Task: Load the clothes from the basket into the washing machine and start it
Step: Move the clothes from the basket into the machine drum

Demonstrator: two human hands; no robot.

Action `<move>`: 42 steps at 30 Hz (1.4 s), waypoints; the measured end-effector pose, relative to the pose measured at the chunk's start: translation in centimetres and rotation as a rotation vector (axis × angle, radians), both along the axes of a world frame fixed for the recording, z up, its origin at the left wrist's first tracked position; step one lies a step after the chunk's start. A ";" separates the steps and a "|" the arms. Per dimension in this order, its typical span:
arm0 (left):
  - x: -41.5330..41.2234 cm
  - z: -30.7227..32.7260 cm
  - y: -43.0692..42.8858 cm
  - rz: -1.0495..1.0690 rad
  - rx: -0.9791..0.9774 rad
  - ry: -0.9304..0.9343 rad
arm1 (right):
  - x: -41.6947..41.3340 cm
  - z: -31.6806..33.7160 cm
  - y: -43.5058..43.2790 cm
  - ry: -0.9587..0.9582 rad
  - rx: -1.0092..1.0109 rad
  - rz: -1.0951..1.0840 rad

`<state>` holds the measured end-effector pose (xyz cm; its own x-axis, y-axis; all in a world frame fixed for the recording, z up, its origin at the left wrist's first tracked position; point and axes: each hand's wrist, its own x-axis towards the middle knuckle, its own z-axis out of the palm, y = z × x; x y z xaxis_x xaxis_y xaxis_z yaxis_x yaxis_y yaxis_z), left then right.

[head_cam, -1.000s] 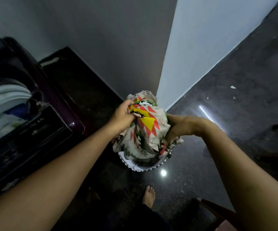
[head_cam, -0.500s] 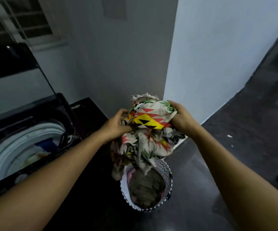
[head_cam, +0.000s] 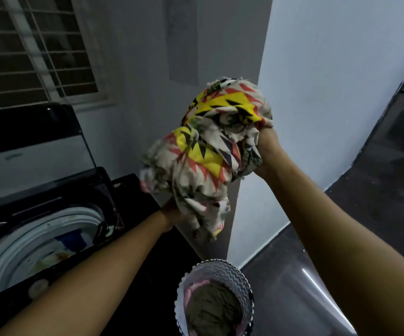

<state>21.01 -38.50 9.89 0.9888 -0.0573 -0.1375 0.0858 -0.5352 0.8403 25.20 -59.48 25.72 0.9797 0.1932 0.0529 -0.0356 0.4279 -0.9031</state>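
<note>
A bunched patterned cloth (head_cam: 210, 156), cream with yellow, red and black triangles, hangs in the air above the basket. My left hand (head_cam: 171, 214) grips it from below and is mostly hidden by the fabric. My right hand (head_cam: 266, 149) grips its right side higher up. The white zigzag basket (head_cam: 239, 280) stands on the floor below, with olive and pink clothes inside. At the lower left is the top-loading washing machine (head_cam: 50, 209), its lid raised, its white drum (head_cam: 9, 253) holding some blue and pale clothes.
A white wall corner (head_cam: 247, 190) juts out right behind the cloth and basket. A barred window (head_cam: 33, 49) is above the machine's raised dark lid (head_cam: 31, 146). Dark glossy floor (head_cam: 341, 238) stretches to the right.
Both hands have lifted the patterned cloth out of the basket and well above it, drifting slightly toward the machine. The view has tilted up, showing more of the drum and window.
</note>
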 end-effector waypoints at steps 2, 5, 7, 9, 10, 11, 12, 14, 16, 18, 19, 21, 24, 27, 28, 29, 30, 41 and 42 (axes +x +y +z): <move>0.7 0.0 1.0 0.077 -0.103 0.038 | 0.2 0.9 1.2 0.034 0.014 -0.046; 0.6 0.8 3.3 0.222 -0.353 0.163 | 0.7 1.5 1.4 -0.118 -0.149 -0.152; 0.7 1.7 5.5 0.300 -0.558 0.197 | 1.1 1.6 0.9 -0.333 -0.291 -0.207; 1.0 3.6 7.9 0.395 -0.703 0.192 | 1.4 1.4 0.2 -0.522 -0.490 -0.226; 1.3 4.6 9.1 0.437 -0.726 0.176 | 1.7 1.1 0.2 -0.564 -0.583 -0.213; 1.7 5.6 10.3 0.466 -0.728 0.145 | 2.0 0.8 0.6 -0.570 -0.651 -0.204; 2.3 6.5 11.3 0.485 -0.731 0.100 | 2.4 0.5 1.3 -0.558 -0.700 -0.206; 3.2 8.3 12.9 0.513 -0.762 0.049 | 3.0 -0.2 3.4 -0.543 -0.776 -0.216; 3.5 9.9 14.9 0.483 -0.810 0.002 | 3.5 -0.5 6.6 -0.545 -0.820 -0.234; 3.2 11.6 17.4 0.453 -0.811 -0.029 | 4.0 -0.4 10.5 -0.580 -0.823 -0.233; 3.0 12.5 18.6 0.438 -0.789 -0.037 | 4.2 -0.1 12.2 -0.608 -0.836 -0.238; 2.6 13.7 22.1 0.421 -0.762 -0.061 | 4.5 0.6 16.4 -0.669 -0.889 -0.240; 2.1 14.6 27.9 0.533 -0.726 -0.118 | 5.0 1.3 22.5 -0.718 -0.893 -0.184; 1.3 14.0 33.6 0.675 -0.670 -0.129 | 5.1 0.7 29.1 -0.741 -0.847 -0.091; 0.8 13.4 35.6 0.729 -0.657 -0.117 | 5.0 0.2 31.3 -0.744 -0.831 -0.058; 0.5 12.7 37.1 0.766 -0.650 -0.099 | 5.0 -0.5 33.1 -0.740 -0.821 -0.023; -0.2 11.8 39.0 0.787 -0.645 -0.091 | 4.9 -1.3 35.2 -0.727 -0.810 0.020; -5.5 -1.2 50.3 0.921 -0.436 0.104 | 4.3 -15.5 50.8 -0.598 -0.915 0.448; -5.8 -2.6 50.8 0.901 -0.401 0.125 | 4.2 -17.0 51.5 -0.602 -0.920 0.493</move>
